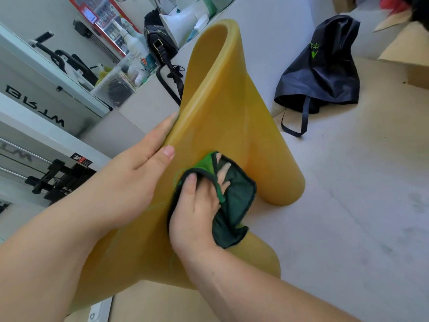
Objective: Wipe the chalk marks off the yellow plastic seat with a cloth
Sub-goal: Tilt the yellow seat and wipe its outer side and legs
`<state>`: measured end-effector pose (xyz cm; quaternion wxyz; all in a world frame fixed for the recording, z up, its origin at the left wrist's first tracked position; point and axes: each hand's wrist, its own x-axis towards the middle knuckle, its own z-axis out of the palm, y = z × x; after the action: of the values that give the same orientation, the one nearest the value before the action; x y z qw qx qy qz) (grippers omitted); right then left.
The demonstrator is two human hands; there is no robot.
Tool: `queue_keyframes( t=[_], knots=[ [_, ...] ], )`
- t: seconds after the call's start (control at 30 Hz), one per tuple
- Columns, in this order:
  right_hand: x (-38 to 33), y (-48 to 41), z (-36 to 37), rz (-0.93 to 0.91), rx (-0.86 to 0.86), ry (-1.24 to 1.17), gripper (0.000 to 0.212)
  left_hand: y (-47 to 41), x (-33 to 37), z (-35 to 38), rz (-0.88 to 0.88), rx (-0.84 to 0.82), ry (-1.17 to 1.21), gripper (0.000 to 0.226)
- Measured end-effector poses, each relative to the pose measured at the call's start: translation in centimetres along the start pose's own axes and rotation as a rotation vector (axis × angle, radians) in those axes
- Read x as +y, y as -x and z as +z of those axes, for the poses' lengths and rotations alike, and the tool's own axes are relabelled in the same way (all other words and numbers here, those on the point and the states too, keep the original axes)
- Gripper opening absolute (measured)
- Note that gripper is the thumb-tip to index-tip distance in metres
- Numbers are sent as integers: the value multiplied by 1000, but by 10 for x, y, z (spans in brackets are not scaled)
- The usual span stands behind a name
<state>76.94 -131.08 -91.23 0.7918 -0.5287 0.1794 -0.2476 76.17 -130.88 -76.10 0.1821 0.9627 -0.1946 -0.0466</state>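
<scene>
The yellow plastic seat [222, 108] fills the middle of the view, a curved moulded shell rising toward the back. My left hand [141, 163] grips its left edge, thumb on the inner face. My right hand [197, 205] presses a dark green cloth [236, 201] with a bright green lining flat against the seat's lower middle. A faint greenish chalk line [174, 182] shows on the yellow surface just left of the cloth, and another thin mark [155, 206] runs under my left wrist.
A black fabric bag [325, 73] with green print lies on the floor at the back right. Cardboard boxes [404, 54] stand at the far right. A ledge at the back left holds a black handbag [160, 45], bottles and a clear plastic bin [116, 87].
</scene>
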Motion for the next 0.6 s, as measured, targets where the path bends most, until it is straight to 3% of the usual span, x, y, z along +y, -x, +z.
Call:
queue_keyframes(
  t=[0.13, 0.27, 0.4, 0.47, 0.53, 0.6],
  knots=[
    [7, -69, -15, -112, 102, -3, 85, 0, -2, 1, 1, 5, 28, 45],
    [23, -115, -26, -61, 93, -161, 57, 0, -2, 1, -15, -11, 20, 44],
    [54, -85, -25, 216, 88, -174, 67, 1, 1, 0, -26, -20, 57, 44],
    [48, -58, -22, 363, 38, -147, 61, 1, 2, 0, -22, -23, 71, 44],
    [21, -34, -16, 299, -3, -66, 64, 3, 3, -1, -22, -26, 94, 43],
    [-8, -24, -10, 87, 8, -2, 76, 4, 2, -2, -33, -35, 121, 43]
  ],
)
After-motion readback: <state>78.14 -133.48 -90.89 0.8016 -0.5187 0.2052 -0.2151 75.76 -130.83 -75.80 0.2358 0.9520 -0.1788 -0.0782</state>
